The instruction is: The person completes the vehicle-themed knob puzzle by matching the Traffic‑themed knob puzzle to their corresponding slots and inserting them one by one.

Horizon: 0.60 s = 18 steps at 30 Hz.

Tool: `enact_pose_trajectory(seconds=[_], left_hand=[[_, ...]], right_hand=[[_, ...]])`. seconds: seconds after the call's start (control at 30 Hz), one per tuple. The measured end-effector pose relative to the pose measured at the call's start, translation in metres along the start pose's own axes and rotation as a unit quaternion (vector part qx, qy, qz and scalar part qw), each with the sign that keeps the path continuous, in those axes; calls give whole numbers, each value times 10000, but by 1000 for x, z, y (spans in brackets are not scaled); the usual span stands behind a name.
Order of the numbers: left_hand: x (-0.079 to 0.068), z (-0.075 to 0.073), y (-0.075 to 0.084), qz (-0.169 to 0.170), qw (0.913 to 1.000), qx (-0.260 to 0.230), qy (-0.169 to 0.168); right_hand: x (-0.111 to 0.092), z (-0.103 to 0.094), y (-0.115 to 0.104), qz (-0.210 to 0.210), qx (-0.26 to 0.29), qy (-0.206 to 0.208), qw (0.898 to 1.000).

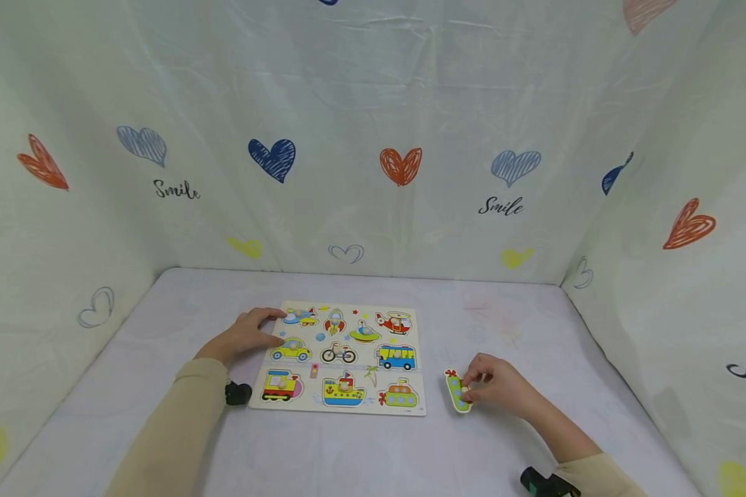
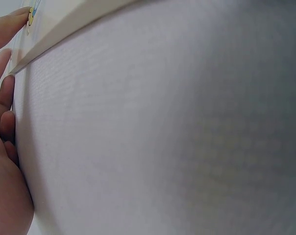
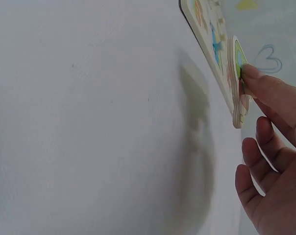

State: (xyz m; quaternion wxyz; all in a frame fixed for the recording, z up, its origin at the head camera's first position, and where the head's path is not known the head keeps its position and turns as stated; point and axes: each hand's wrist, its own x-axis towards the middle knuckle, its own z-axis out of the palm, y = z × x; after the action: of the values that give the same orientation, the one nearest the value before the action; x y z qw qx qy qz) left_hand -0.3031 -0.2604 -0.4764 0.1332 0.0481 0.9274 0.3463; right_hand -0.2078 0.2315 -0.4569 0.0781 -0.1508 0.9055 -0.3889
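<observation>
A wooden puzzle board [image 1: 348, 373] with colourful vehicle pictures lies on the table. My left hand [image 1: 242, 336] rests at its left edge, thumb and forefinger spread near the plane [image 1: 301, 317] and the yellow car [image 1: 291, 350]. To the right of the board, my right hand [image 1: 496, 382] pinches a puzzle piece [image 1: 454, 393] by its peg between thumb and fingertips. Green with blue dots, the piece carries a red propeller shape at its far end. In the right wrist view this puzzle piece [image 3: 238, 58] is tilted on edge above the table, the other fingers loosely curled below it.
A submarine picture [image 1: 401, 394] with a red propeller is at the board's lower right corner. White table cloth [image 1: 348, 455] surrounds the board. Curtains printed with hearts [image 1: 400, 166] hang behind and on both sides. Black wrist devices [image 1: 238, 393] are worn at both sleeves.
</observation>
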Motion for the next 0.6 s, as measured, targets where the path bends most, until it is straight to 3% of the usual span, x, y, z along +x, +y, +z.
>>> enact_pose_trajectory(seconds=[0.6], left_hand=[[-2,-1,1,112,9999,-70,-42]], right_hand=[[26,28,-32,-303,316,-512,9977]])
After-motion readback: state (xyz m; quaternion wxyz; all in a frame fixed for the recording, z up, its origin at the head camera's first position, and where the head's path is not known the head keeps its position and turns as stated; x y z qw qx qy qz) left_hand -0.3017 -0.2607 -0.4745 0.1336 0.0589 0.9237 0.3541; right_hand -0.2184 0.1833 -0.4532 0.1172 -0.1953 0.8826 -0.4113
